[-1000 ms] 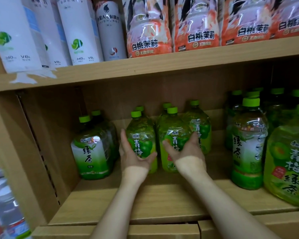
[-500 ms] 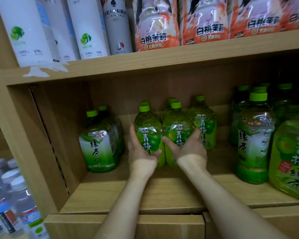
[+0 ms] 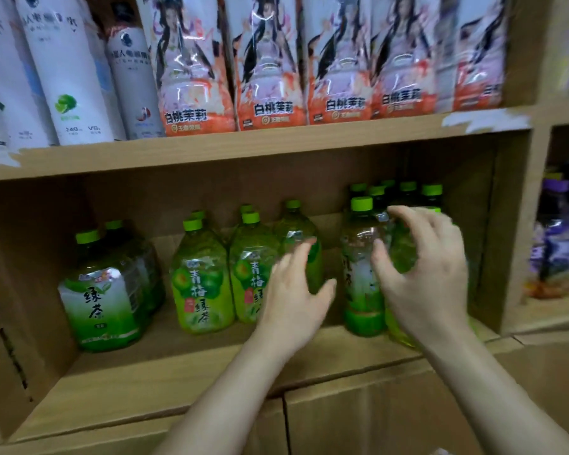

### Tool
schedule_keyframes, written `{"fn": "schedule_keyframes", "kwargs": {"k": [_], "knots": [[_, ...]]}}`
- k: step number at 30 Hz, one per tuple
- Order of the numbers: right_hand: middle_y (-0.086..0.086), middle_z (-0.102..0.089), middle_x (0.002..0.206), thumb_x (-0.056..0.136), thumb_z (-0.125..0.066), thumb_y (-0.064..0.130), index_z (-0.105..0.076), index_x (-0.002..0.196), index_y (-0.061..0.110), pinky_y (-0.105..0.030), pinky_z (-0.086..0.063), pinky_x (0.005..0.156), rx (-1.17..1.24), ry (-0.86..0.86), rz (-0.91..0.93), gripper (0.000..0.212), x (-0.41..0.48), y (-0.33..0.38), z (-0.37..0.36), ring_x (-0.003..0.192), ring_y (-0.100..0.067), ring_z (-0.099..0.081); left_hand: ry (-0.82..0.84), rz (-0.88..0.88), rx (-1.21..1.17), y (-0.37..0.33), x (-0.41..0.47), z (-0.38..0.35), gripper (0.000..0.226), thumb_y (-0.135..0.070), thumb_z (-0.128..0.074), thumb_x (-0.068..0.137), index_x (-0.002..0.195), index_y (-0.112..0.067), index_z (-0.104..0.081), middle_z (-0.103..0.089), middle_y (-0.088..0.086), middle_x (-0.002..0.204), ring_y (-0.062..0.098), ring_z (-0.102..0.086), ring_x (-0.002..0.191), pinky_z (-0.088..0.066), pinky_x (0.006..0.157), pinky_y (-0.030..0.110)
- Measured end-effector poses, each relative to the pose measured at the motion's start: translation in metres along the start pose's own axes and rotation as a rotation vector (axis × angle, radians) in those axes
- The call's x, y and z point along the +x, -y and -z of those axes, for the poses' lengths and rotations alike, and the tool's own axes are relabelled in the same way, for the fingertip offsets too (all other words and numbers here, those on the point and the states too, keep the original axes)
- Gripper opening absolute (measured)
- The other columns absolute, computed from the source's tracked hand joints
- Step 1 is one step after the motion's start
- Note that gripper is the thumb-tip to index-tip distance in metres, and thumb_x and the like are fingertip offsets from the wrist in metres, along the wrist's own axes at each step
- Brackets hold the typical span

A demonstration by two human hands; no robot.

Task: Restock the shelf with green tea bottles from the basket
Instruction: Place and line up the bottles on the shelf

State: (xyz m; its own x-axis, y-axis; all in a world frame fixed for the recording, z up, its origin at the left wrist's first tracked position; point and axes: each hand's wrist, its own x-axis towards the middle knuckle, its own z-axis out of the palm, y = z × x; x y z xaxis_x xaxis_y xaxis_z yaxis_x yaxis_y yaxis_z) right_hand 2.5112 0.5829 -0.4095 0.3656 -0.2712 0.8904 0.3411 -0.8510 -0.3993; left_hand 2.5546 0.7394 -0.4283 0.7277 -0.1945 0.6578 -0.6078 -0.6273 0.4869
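On the lower wooden shelf (image 3: 178,372), green-capped tea bottles stand in groups: white-labelled green tea bottles (image 3: 102,300) at the left, yellow-green labelled bottles (image 3: 201,284) in the middle, and a tall green tea bottle (image 3: 358,274) with more behind it at the right. My left hand (image 3: 293,290) hovers with spread fingers in front of the middle group and holds nothing. My right hand (image 3: 424,274) is curved, fingers spread, over a yellow-green bottle (image 3: 403,254) at the front right. Motion blur hides whether it touches the bottle. No basket is in view.
The upper shelf (image 3: 243,146) carries white bottles (image 3: 66,77) and orange peach-jasmine drink packs (image 3: 270,77). A wooden divider (image 3: 512,224) closes the bay on the right, with dark purple packets (image 3: 562,244) beyond it. Bare shelf board lies in front of the bottles.
Both hands let go of the two middle yellow-green bottles and moved right. My right hand now reaches over the front-right bottle. The view swung right.
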Motion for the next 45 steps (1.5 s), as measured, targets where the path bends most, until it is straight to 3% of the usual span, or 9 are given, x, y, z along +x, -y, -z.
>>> {"fn": "schedule_keyframes", "kwargs": {"k": [3,7,12,20,24,29,34,43,45], "knots": [[-0.014,-0.045,0.133,0.080,-0.070,0.036,-0.043,0.137,0.020,-0.046,-0.039,0.094,-0.088,-0.023,-0.228,0.065,0.005,-0.027,0.025,0.122,-0.033,-0.043,0.171,0.199,-0.239,-0.035,0.012,-0.038,0.088,-0.040,-0.069,0.082,0.149,-0.029,-0.013,-0.039,-0.005,0.147,0.015,-0.036,0.135,-0.030,0.105,0.028],[-0.014,-0.038,0.143,0.073,-0.073,0.050,-0.015,0.148,0.031,-0.041,-0.040,0.098,0.057,0.279,-0.494,0.096,-0.009,-0.059,0.028,0.126,-0.032,-0.044,0.135,0.396,-0.393,-0.043,0.032,-0.068,0.099,-0.037,-0.074,0.079,0.150,-0.023,-0.007,-0.047,0.000,0.141,0.021,-0.046,0.128,-0.036,0.097,0.028],[-0.008,-0.057,0.127,0.065,-0.080,0.050,-0.021,0.146,0.034,-0.040,-0.050,0.085,-0.016,0.348,-0.445,0.101,-0.020,-0.080,0.020,0.111,-0.029,-0.058,0.043,0.381,-0.300,-0.029,0.029,-0.067,0.060,-0.031,-0.077,0.077,0.126,-0.018,-0.045,-0.065,-0.005,0.104,0.019,-0.063,0.102,-0.049,0.084,0.029],[0.005,-0.046,0.145,0.072,-0.078,0.041,-0.012,0.151,0.037,-0.032,-0.037,0.106,0.326,0.631,-0.413,0.103,-0.014,-0.066,-0.021,0.133,-0.017,-0.044,-0.135,0.349,-0.200,-0.001,-0.023,-0.008,0.059,-0.033,-0.080,0.071,0.112,-0.033,-0.038,-0.049,-0.033,0.092,-0.012,-0.049,0.081,-0.038,0.075,0.015],[0.004,-0.055,0.135,0.077,-0.075,0.037,-0.009,0.150,0.036,-0.034,-0.043,0.105,0.382,0.723,-0.372,0.098,-0.013,-0.047,-0.060,0.125,-0.016,-0.052,-0.134,0.348,-0.163,0.011,-0.033,0.006,0.067,-0.039,-0.080,0.069,0.123,-0.032,-0.041,-0.052,-0.026,0.100,0.000,-0.050,0.093,-0.038,0.081,0.019],[-0.015,-0.046,0.135,0.078,-0.075,0.034,-0.014,0.149,0.036,-0.034,-0.039,0.102,0.326,0.676,-0.394,0.094,-0.010,-0.035,-0.097,0.123,-0.031,-0.050,-0.157,0.353,-0.121,0.029,-0.040,0.013,0.070,-0.041,-0.079,0.068,0.128,-0.023,-0.047,-0.059,-0.014,0.113,0.009,-0.054,0.103,-0.043,0.085,0.024],[-0.005,-0.061,0.128,0.082,-0.072,0.030,-0.027,0.146,0.032,-0.035,-0.045,0.097,0.372,0.631,-0.452,0.078,-0.009,-0.040,-0.122,0.119,-0.029,-0.057,-0.157,0.354,-0.094,0.041,-0.047,0.008,0.063,-0.042,-0.078,0.070,0.123,-0.020,-0.054,-0.058,-0.013,0.114,0.006,-0.052,0.104,-0.036,0.085,0.013],[-0.013,-0.046,0.141,0.074,-0.074,0.047,-0.019,0.147,0.029,-0.046,-0.041,0.105,0.268,0.770,-0.527,0.094,0.007,-0.043,-0.134,0.126,-0.033,-0.049,-0.189,0.382,-0.159,0.041,-0.042,-0.003,0.065,-0.043,-0.080,0.068,0.124,-0.023,-0.054,-0.063,-0.010,0.116,0.009,-0.057,0.106,-0.041,0.087,0.021],[-0.014,-0.035,0.147,0.077,-0.071,0.046,-0.013,0.150,0.027,-0.047,-0.035,0.109,0.233,0.662,-0.554,0.095,0.003,-0.031,-0.117,0.134,-0.035,-0.037,-0.180,0.427,-0.195,0.040,-0.041,-0.004,0.075,-0.039,-0.083,0.066,0.131,-0.021,-0.049,-0.062,-0.010,0.119,0.009,-0.057,0.109,-0.043,0.093,0.024]]}}
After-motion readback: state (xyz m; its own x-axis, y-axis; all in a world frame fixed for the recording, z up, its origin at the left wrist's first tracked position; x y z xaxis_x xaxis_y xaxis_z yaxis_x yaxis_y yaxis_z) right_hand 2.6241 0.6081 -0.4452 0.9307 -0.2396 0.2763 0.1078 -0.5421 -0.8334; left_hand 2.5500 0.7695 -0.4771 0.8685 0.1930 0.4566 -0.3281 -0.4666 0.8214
